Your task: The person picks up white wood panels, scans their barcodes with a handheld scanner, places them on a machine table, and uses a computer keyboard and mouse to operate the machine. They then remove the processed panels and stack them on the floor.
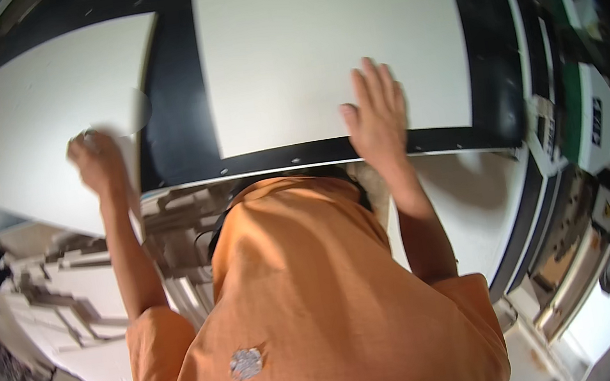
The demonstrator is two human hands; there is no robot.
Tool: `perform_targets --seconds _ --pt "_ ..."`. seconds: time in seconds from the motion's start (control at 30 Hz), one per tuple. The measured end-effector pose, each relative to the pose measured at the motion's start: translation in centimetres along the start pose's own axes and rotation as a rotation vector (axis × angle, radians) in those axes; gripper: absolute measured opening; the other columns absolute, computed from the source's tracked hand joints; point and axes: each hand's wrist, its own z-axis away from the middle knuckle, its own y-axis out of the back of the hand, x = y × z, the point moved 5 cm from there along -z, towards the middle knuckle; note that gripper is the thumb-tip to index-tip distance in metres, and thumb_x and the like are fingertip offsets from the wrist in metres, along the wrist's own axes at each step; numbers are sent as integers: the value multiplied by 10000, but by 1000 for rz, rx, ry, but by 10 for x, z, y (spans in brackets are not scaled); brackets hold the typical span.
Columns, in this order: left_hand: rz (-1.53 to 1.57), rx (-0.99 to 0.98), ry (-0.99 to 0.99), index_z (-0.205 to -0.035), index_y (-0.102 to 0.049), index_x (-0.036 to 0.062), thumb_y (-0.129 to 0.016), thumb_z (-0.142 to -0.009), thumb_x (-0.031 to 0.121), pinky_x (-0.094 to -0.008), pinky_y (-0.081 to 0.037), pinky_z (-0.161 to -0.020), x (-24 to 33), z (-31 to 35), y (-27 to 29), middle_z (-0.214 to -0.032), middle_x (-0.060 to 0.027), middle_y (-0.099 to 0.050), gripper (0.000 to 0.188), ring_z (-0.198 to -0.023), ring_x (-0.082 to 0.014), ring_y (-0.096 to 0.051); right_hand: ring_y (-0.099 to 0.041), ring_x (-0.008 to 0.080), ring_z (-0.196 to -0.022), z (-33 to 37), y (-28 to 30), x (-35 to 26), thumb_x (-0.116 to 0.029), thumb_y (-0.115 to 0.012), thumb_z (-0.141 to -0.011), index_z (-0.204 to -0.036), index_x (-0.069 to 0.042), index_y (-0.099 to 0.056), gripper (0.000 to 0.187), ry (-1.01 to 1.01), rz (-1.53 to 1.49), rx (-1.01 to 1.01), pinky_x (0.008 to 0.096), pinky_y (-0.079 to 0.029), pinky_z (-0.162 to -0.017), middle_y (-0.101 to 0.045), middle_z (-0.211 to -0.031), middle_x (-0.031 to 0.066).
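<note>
Right hand (377, 120): palm down, fingers straight, grip wide, over the front edge of a flat white rectangular panel (284, 51), which lies on the flat black worktop (178, 107). Left hand (98, 160): fingers curled, over a second flat white panel (32, 105), set askew at left and overhanging the worktop's front edge; blurred, cannot tell whether its grip encloses anything. Black strip of worktop between both panels

The boards (323, 46) are white, the tabletop (179, 114) black, and the shirt (328, 289) orange.
</note>
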Motion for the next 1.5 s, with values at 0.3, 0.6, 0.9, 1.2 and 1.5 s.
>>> perform_targets --seconds 0.3,0.6,0.9,1.2,1.5 --pt "327 -425 -477 -840 -534 10 -620 -991 279 -417 -437 -479 127 127 -29 -601 -153 -565 321 -491 -336 -559 -293 399 -1437 3 2 2 -365 -586 -946 -1391 -17 -499 572 -49 -172 57 554 -257 -1155 -343 -1557 176" --pt "388 -397 -336 -804 -499 2 -506 -1023 142 -438 -378 -486 117 132 -27 -599 -202 -498 260 -509 -388 -501 -179 397 -1495 -27 25 80 -375 -659 -931 -1442 -20 -459 654 -73 -221 -31 604 -270 -1164 -245 -1607 162" --pt "188 -251 -507 -849 -494 -16 -474 -1011 66 -492 -381 -540 112 146 -29 -684 -214 -474 183 -597 -438 -483 -100 344 -1530 -91 3 186 -441 -500 -1005 -1520 14 -300 715 -246 -137 -141 496 -88 -1240 -163 -1643 170" --pt "217 -350 -468 -788 -492 -5 -516 -984 43 -468 -356 -466 127 130 -20 -633 -177 -466 203 -523 -411 -466 -163 415 -1497 -101 21 183 -348 -665 -931 -1442 34 -409 687 -268 -152 -169 565 -158 -1210 -226 -1603 209" --pt "372 419 -878 -852 -591 69 -707 -866 74 -331 -458 -436 337 -92 53 -858 -65 -576 117 -591 -238 -586 -526 338 -1212 -343 169 44 -161 -735 -862 -1247 -28 -612 426 326 -346 815 431 -440 -1034 -528 -1345 139"
